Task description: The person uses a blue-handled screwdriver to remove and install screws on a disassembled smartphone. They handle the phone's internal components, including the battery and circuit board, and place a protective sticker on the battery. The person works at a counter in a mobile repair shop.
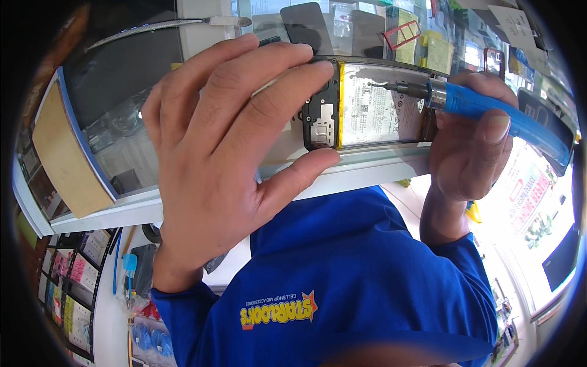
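Note:
An opened phone (318, 116) lies at the top middle with its inside facing up. Its dark frame has small screws at the left end, beside a silver battery (385, 122) with a yellow strip. My left hand (214, 122) grips the left end, thumb on the near edge and fingers at the far edge, covering part of it. In my right hand (471, 147) is a screwdriver (489, 109) with a blue handle, held between thumb and fingers. Its thin tip points left, over the battery; whether it touches cannot be made out.
A slim metal pry tool (177, 24) lies at the far left on the glass counter. A tan panel with a blue edge (70, 140) stands at left. Beyond the phone are a red frame-shaped piece (402, 35) and dark flat panels (306, 27). The counter's white edge (361, 170) runs nearby.

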Motion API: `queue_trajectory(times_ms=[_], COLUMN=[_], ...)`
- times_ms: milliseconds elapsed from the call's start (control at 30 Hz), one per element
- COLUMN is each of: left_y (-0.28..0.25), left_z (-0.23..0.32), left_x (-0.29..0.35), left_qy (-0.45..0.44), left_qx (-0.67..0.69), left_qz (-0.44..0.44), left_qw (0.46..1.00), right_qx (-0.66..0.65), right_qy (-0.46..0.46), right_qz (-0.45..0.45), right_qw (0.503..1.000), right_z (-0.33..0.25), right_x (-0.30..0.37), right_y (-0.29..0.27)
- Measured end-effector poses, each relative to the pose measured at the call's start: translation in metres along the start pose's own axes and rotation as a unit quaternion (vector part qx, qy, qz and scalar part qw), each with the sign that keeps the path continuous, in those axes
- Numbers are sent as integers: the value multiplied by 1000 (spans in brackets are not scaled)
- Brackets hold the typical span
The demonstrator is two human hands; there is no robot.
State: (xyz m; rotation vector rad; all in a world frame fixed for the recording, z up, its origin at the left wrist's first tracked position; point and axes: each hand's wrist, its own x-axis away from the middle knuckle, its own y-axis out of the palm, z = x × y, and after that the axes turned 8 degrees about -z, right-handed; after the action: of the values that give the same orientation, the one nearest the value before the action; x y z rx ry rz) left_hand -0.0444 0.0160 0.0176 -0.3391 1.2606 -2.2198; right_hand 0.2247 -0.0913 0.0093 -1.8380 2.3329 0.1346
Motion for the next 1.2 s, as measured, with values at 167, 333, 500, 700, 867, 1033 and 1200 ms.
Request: queue_trajectory(times_ms=[167,333,500,700,867,1033,1200], left_y=[2,1,2,1,-4,-6,-4], left_z=[1,3,7,8,12,18,14], left_x=[3,0,-4,-4,-6,-7,-7], left_qy=[6,4,1,-3,-55,-73,-57], left_qx=[-24,-42,-79,-108,-70,-94,-102], left_qz=[3,2,-1,-16,-32,-60,-56], left_qw=[1000,999,997,994,996,991,992], right_qx=[76,126,53,65,67,78,77], right_qy=[13,26,10,-5,-5,-6,19], right_qz=[-7,-45,-17,-56,-51,-44,-59], right_qw=[997,991,998,996,996,996,995], right_z=[-4,-10,-2,-1,-1,0,2], right_x=[1,0,3,-1,-2,0,0], right_y=[3,1,2,-3,-4,-6,-15])
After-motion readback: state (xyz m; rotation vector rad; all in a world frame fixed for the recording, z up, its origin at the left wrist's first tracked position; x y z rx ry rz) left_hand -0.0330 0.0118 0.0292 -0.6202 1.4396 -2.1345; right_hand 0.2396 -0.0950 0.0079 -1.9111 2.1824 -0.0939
